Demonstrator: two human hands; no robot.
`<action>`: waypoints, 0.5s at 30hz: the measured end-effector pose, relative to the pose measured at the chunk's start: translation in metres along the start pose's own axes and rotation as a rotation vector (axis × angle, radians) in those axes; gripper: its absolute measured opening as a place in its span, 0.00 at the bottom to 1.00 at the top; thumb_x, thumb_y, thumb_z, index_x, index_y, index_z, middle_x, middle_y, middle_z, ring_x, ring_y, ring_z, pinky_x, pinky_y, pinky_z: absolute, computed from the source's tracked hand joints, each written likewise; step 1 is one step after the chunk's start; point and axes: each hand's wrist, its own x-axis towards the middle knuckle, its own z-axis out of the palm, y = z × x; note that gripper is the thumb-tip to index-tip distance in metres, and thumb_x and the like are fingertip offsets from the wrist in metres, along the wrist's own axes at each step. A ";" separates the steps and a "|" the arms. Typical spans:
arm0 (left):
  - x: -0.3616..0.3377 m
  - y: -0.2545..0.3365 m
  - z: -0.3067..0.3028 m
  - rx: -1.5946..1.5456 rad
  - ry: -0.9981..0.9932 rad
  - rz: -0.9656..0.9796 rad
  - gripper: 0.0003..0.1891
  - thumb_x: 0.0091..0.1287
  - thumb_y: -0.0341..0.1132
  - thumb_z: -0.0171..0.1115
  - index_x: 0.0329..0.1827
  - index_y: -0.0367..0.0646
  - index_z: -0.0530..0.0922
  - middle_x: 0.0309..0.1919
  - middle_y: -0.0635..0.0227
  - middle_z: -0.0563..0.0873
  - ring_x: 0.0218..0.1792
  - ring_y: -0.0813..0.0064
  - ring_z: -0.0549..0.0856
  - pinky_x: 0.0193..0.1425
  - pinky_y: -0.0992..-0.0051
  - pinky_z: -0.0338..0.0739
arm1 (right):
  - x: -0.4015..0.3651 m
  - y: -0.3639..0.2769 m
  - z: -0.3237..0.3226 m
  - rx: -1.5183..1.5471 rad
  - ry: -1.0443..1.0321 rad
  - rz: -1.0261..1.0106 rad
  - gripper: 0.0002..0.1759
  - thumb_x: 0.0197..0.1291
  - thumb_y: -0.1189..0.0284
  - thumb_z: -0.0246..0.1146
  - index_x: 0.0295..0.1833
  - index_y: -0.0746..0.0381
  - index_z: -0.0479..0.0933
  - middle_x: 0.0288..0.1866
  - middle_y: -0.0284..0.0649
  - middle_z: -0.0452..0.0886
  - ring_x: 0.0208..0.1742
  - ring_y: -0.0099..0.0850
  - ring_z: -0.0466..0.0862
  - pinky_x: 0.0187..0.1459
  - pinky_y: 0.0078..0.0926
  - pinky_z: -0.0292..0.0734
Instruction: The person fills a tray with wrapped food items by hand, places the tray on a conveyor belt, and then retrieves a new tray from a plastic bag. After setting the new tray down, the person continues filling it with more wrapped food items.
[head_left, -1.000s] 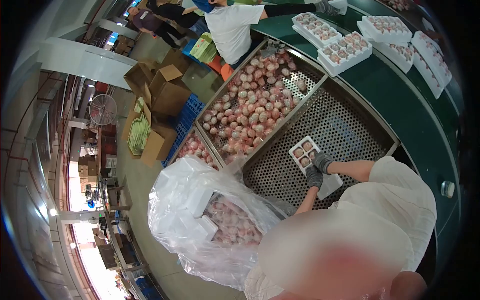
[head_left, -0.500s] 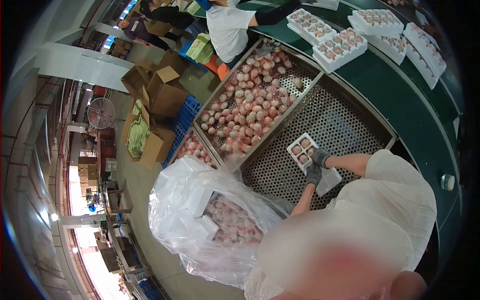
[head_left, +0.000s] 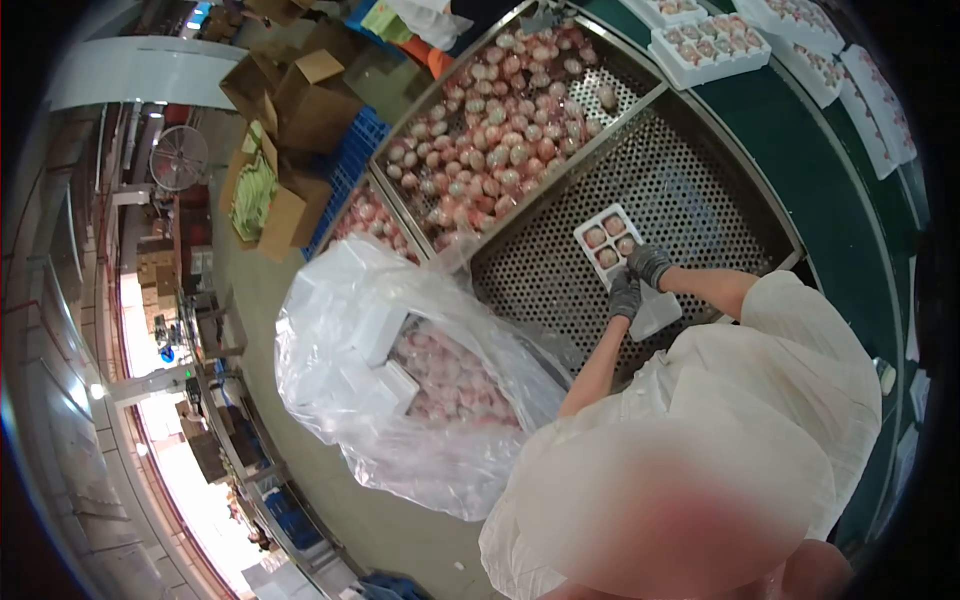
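A white foam tray [head_left: 590, 222] with egg-like balls in its cells lies on the perforated metal table. Both my hands wear dark grey gloves and meet at its near end, covering that part. My left hand [head_left: 624, 294] is closed at the tray's near edge. Beside it, my right hand [head_left: 650, 265] has its fingers bent together over the tray's corner; whatever is under the fingertips is hidden. Under my wrists is a flat white foam piece [head_left: 656, 314], perhaps the tray's lid. Film-wrapped pinkish balls [head_left: 490, 150] fill the neighbouring bin.
Left of my arms stands a big clear plastic bag [head_left: 330, 330] with foam trays and more wrapped balls. A metal divider [head_left: 560, 190] separates table from bin. Filled white trays [head_left: 710, 62] sit along the green conveyor [head_left: 820, 180]. Cardboard boxes [head_left: 300, 195] stand on the floor beyond.
The view has tilted, so the scene sits higher in the picture. My hands have drawn back slightly toward the tray's near end, and four balls show more plainly.
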 end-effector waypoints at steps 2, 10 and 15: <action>0.003 -0.008 0.009 -0.208 0.185 0.024 0.12 0.56 0.36 0.47 0.36 0.38 0.72 0.30 0.50 0.77 0.33 0.53 0.75 0.36 0.63 0.68 | -0.019 0.000 -0.041 0.187 -0.120 0.016 0.10 0.49 0.69 0.54 0.27 0.64 0.75 0.23 0.42 0.76 0.21 0.31 0.75 0.23 0.29 0.71; 0.035 0.007 -0.010 0.237 -0.496 -0.334 0.19 0.56 0.44 0.48 0.42 0.38 0.69 0.38 0.54 0.75 0.39 0.60 0.76 0.40 0.65 0.70 | 0.005 0.015 -0.036 -0.225 -0.135 -0.114 0.06 0.44 0.71 0.55 0.21 0.59 0.74 0.20 0.38 0.75 0.24 0.32 0.77 0.25 0.27 0.72; 0.013 -0.002 0.026 0.576 0.475 0.075 0.24 0.52 0.49 0.50 0.44 0.37 0.65 0.36 0.56 0.73 0.33 0.62 0.76 0.31 0.66 0.72 | 0.044 0.078 -0.114 0.585 0.479 -0.011 0.12 0.50 0.65 0.53 0.26 0.65 0.70 0.25 0.42 0.76 0.27 0.36 0.76 0.29 0.30 0.69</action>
